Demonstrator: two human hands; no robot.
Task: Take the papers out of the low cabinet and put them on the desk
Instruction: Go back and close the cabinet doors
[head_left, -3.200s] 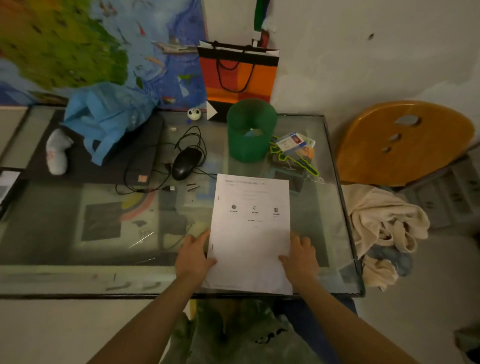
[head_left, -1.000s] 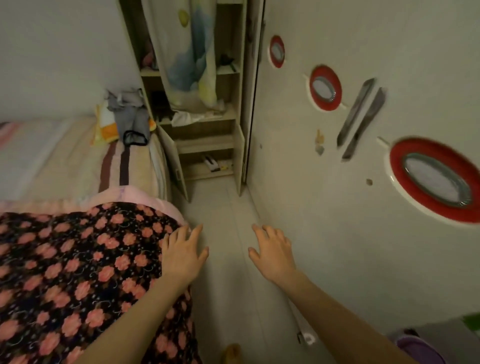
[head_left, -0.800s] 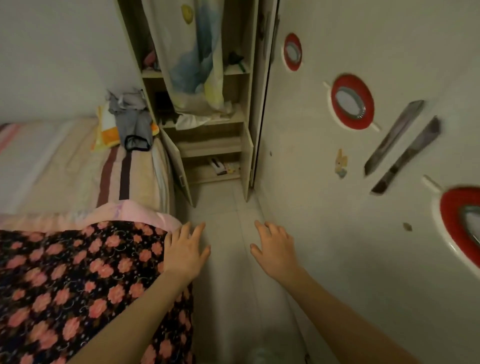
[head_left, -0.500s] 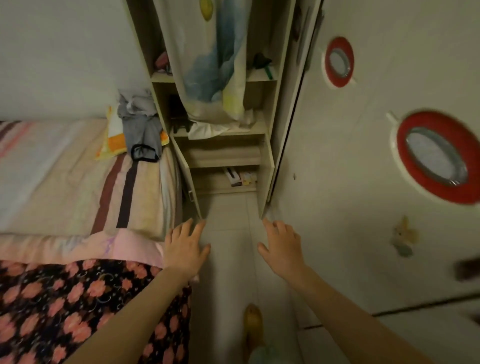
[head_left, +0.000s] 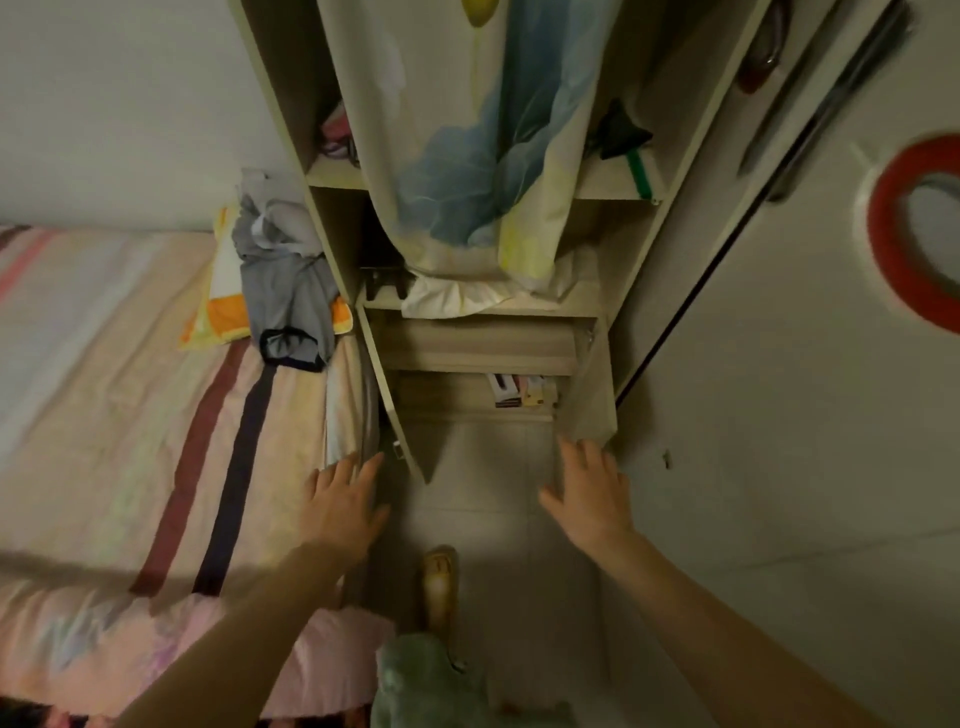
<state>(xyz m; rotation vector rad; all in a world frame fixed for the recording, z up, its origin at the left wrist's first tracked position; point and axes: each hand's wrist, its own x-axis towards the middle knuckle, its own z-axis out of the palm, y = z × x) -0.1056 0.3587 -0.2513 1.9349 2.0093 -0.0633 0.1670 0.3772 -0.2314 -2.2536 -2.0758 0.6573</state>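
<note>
Both hands, left (head_left: 340, 506) and right (head_left: 589, 496), hang flat and empty with fingers spread before the pale wood-grain cabinet (head_left: 483, 364) (doors ajar); thin papers (head_left: 519, 389) lie on its bottom shelf.

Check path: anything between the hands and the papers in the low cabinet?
Nothing visible. Both cabinet doors stand open; the papers sit on the bottom shelf, right side. Left hand and right hand are open, bare floor ahead.
</note>
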